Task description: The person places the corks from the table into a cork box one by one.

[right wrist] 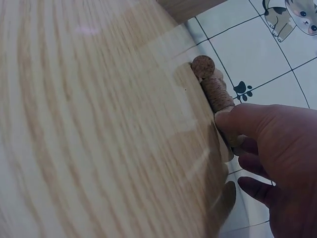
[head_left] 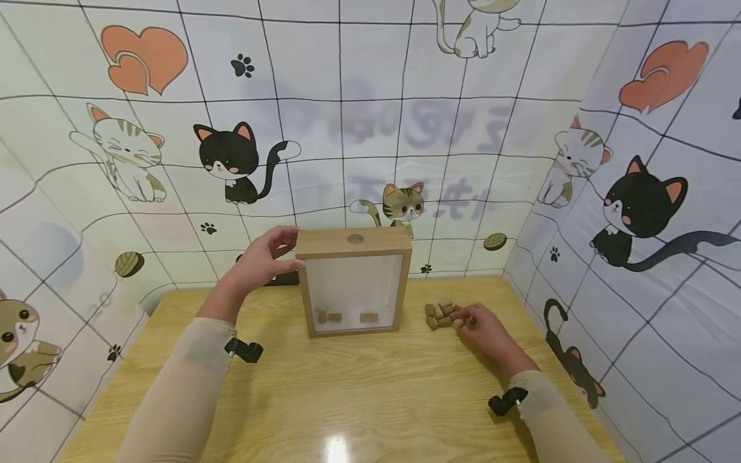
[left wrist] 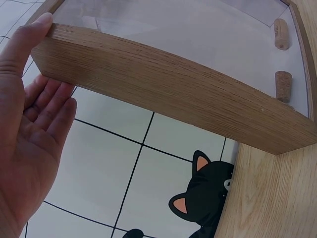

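Head view | right hand (head_left: 485,331) partly hides corks (head_left: 444,321); whether it pinches one, cannot tell | others left of its fingertips | left hand (head_left: 262,260) grips box (head_left: 354,283) corner

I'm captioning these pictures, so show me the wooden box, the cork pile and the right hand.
Wooden box (left wrist: 163,84): left wrist view, on its side wall.
Cork pile (head_left: 444,321): head view, on a cork near the middle.
Right hand (right wrist: 290,148): right wrist view, near the thumb's base.
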Action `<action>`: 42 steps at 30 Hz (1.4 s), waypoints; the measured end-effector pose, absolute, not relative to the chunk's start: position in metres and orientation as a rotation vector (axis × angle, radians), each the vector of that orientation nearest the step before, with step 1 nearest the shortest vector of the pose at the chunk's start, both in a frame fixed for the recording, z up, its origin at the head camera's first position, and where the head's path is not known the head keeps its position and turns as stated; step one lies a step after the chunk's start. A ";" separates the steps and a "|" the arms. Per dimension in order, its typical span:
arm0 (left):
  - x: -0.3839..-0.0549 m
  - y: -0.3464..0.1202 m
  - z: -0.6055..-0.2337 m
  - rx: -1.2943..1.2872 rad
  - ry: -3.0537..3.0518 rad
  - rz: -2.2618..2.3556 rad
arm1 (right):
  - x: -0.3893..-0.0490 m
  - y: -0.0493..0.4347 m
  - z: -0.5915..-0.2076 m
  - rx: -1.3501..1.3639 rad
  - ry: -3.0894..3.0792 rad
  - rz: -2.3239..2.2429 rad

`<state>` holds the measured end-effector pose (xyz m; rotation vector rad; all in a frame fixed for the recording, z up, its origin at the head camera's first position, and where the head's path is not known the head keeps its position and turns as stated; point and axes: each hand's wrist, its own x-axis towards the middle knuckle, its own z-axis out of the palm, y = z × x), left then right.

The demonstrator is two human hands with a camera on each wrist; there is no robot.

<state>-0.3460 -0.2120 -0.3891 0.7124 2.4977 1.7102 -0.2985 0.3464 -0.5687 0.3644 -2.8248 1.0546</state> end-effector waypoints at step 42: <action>-0.344 -0.212 -0.388 0.685 2.498 1.698 | -0.290 0.330 -0.542 0.309 -2.749 1.160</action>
